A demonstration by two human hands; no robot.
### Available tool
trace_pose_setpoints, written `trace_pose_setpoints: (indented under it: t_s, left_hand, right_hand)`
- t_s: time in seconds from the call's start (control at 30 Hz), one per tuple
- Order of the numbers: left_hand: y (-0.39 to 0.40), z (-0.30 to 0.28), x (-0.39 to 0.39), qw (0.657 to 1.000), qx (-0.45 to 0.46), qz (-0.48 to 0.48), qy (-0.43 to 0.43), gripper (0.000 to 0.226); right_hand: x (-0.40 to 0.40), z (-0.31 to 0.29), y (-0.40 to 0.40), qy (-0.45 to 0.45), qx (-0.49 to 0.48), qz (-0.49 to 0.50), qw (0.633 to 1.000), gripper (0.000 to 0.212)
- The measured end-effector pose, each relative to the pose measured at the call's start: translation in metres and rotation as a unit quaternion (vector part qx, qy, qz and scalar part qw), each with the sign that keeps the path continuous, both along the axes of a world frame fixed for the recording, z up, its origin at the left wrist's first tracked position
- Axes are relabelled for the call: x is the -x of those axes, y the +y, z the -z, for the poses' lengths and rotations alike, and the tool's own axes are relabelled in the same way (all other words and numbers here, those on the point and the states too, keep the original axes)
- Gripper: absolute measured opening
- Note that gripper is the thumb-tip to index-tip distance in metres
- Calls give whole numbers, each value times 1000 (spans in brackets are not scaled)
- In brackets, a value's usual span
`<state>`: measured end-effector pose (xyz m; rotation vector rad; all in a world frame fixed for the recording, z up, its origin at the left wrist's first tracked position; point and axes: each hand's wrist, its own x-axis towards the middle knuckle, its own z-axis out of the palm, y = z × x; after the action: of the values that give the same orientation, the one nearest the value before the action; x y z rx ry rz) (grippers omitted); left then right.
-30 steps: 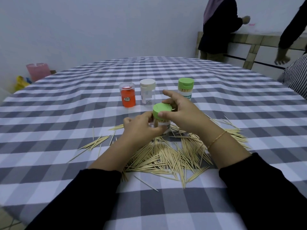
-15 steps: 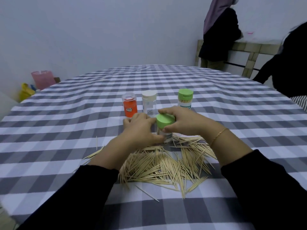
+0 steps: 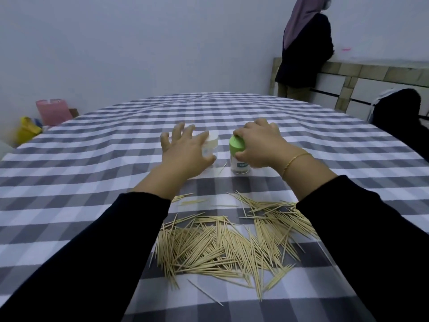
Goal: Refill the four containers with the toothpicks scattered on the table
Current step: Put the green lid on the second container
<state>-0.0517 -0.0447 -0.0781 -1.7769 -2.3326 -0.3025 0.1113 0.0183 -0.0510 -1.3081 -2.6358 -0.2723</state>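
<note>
My right hand [image 3: 260, 145] grips a green-lidded toothpick container [image 3: 238, 156] that stands on the checked tablecloth [image 3: 92, 159]. My left hand [image 3: 185, 149] is spread with fingers straight, just in front of a white-lidded clear container [image 3: 211, 145], which it partly hides. I cannot tell if it touches it. A large pile of loose toothpicks [image 3: 227, 242] lies on the cloth between my forearms. The orange container and the second green-lidded one are hidden behind my hands.
One stray toothpick [image 3: 222, 168] lies between the two visible containers. A person in dark clothes [image 3: 304, 49] stands beyond the far right of the table by a tiled ledge [image 3: 371, 73]. Pink [image 3: 53, 111] and yellow [image 3: 27, 130] items sit past the left edge.
Both hands moved away from the pile toward the far containers. The right hand carried the green-lidded container forward and set it down. The left hand let go and opened toward the white-lidded container.
</note>
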Motion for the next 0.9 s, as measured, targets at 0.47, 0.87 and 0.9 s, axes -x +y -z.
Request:
trace_pose_setpoints:
  t_s: [0.47,0.87,0.9]
  left_hand:
    - [7,9,-3,994,-85,-14,-65,49]
    - [-33,28,-6,967,-228,10,-114,60]
    - [-36,29,-7,964,-236,13,-118,60]
  right_hand:
    - [11,33,-2,71,-187,-2,980,34]
    - [33,70,-41,-94,-192,-78,974,10]
    - [30,72,-41,-91,-202,-93,971,15]
